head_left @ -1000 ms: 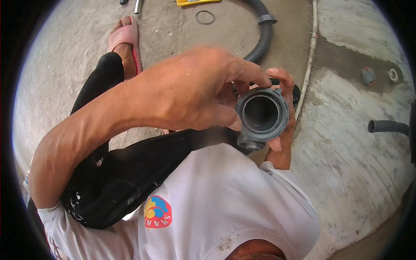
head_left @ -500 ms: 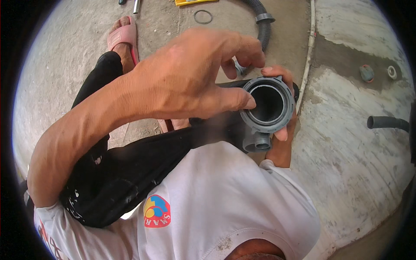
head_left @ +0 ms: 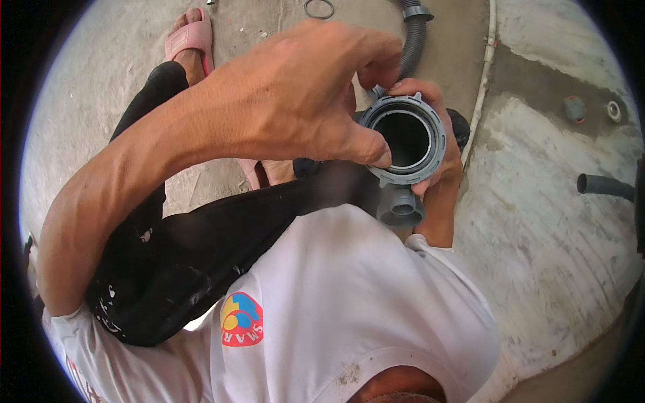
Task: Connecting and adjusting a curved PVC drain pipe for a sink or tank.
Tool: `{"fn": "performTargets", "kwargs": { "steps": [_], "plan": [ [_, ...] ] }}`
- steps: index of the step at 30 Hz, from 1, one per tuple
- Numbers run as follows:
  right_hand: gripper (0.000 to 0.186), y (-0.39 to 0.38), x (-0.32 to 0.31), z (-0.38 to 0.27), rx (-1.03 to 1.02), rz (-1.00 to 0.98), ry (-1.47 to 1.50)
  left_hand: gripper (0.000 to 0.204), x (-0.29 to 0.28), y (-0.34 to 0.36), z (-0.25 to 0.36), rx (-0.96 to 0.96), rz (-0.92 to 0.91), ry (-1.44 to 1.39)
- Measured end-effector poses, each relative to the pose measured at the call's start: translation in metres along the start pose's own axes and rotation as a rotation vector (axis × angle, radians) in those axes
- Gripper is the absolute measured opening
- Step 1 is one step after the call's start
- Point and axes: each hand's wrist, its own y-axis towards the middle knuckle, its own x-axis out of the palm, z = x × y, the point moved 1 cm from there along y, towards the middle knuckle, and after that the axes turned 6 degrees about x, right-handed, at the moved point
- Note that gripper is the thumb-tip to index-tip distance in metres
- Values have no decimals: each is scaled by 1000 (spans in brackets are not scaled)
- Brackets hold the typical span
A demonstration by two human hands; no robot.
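Observation:
A grey plastic drain fitting [head_left: 401, 199] with a notched collar ring [head_left: 438, 140] is held over my lap. Its wide round mouth faces up, dark inside, and a short side spout points toward me. My right hand [head_left: 437, 111] wraps the far and right sides, partly hidden behind the collar. From the left, my left hand [head_left: 302, 101] closes on the collar, its thumb on the near left rim and its fingers curled at the far left edge. Some of those fingertips are hidden.
Beyond the fitting lies a grey corrugated hose [head_left: 415, 43]. A thin dark ring [head_left: 319, 17] rests on the floor at the far side. To the right are a pale pipe [head_left: 479, 101], a small dull round piece [head_left: 575, 109], a white ring [head_left: 609, 111] and a dark tube [head_left: 601, 185].
My left fingers have closed in on the collar. The fitting has tilted, so its side spout shows more openly toward me. Floor things sit higher in view, and the yellow object has left it.

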Motion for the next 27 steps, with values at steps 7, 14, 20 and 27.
{"fn": "performTargets", "kwargs": {
  "steps": [7, 14, 20, 27],
  "plan": [
    [116, 0, -3, 1, -83, -59, -106, 52, 4, -1, 1, 321, 53, 163],
    [117, -2, -2, 10, -137, -73, 28, 48, 10, -4, 9, 336, 70, 220],
    [116, -4, -5, 16, -46, -8, -57, 44, 15, -5, -2, 452, 129, 97],
    [116, -5, -7, 8, -42, -32, -179, 40, 17, -9, -1, 377, 132, 103]
  ]
}}
